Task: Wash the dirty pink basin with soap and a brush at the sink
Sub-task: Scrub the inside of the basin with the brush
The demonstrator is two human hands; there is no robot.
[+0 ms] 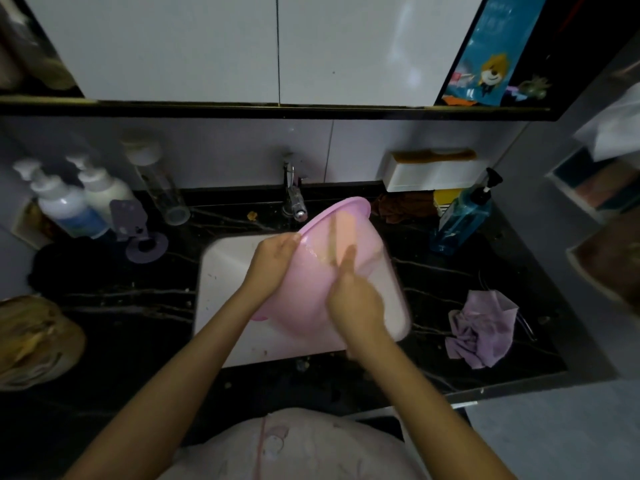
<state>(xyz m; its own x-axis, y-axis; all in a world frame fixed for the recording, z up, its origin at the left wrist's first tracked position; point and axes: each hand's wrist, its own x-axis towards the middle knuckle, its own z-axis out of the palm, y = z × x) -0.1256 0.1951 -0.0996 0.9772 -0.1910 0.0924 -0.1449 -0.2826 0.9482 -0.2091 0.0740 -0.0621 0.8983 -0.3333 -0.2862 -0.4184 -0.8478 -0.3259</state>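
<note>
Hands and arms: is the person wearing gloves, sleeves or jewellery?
No gloves: the left hand and right hand are bare. Both forearms are uncovered, with no sleeve, watch or bracelet showing. The right hand is blurred, so rings cannot be ruled out. A pale pink garment shows below.

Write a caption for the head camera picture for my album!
Left hand grips the tilted pink basin over the sink; right hand reaches inside.

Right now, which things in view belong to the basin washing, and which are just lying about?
In use: pink basin, left hand gripping its rim, right hand against its wall, sink, tap.
Lying about: white pump bottles, blue pump bottle, lilac cloth, brown rag.
</note>
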